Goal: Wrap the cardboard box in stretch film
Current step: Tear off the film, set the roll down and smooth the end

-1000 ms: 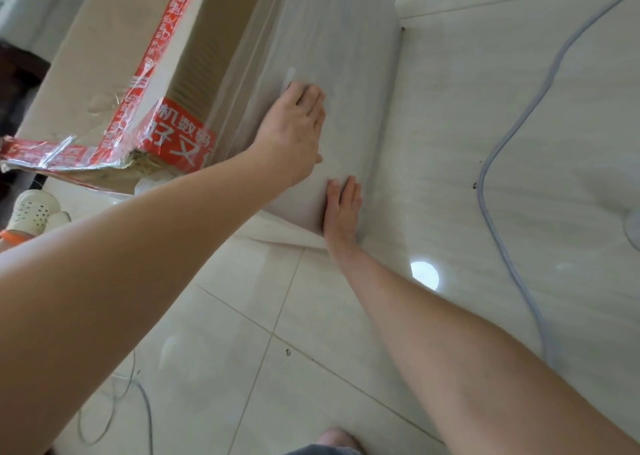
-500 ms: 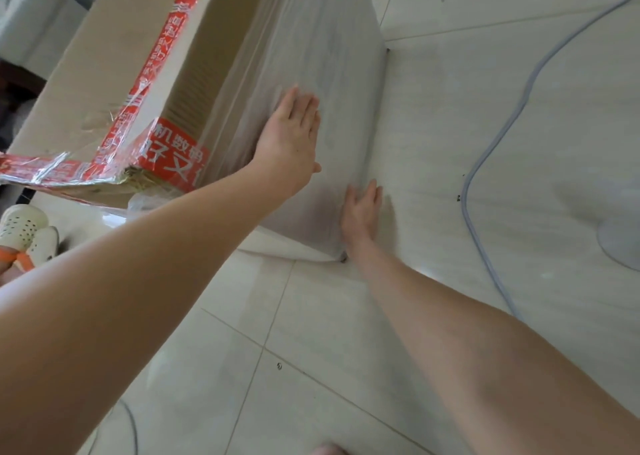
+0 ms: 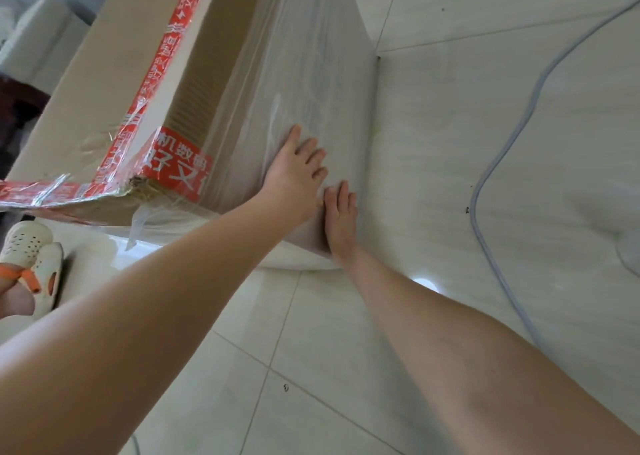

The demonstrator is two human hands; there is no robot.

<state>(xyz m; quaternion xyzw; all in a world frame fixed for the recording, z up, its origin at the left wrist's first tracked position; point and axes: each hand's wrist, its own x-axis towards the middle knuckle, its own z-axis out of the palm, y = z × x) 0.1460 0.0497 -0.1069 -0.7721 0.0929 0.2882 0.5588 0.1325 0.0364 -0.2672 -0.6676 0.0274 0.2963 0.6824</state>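
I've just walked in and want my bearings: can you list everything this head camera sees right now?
cardboard box: one, brown, standing on the floor, left and centre
stretch film: one wrap, clear, over the box's near side
tape: several strips, red with white print, along the box's top edges and corner
cable: one, grey, lying on the floor at right
shoes: two, cream with orange straps, left edge
floor: pale tiles, under everything
left hand: one, flat on the film
right hand: one, flat on the film, lower, beside the left hand
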